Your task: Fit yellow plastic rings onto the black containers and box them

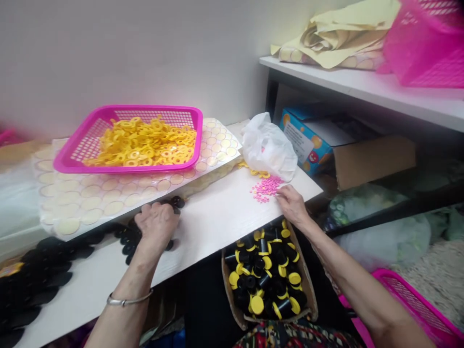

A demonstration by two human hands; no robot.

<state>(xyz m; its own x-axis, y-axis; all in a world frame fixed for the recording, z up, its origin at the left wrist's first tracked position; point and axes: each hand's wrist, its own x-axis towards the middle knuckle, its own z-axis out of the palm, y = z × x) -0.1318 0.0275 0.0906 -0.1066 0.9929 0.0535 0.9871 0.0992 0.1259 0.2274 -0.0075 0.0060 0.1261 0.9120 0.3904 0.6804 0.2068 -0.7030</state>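
My left hand [157, 222] is over a group of small black parts [130, 239] on the white table [206, 217], its fingers curled down; whatever it grips is hidden beneath it. My right hand [292, 205] has its fingertips pinched together at the right edge of a pile of tiny pink pieces [266, 187]. Anything between those fingertips is too small to make out. Below the table edge, a cardboard box [311, 307] holds many black cylinders with yellow discs [257, 304] on their ends.
A pink basket [126, 169] of yellow rings [145, 142] sits on a circle-printed sheet [97, 193]. Behind the pink pieces is a white plastic bag [270, 147]. Black parts [43, 275] line the left. A shelf [348, 87] overhangs a blue box [300, 140] at right.
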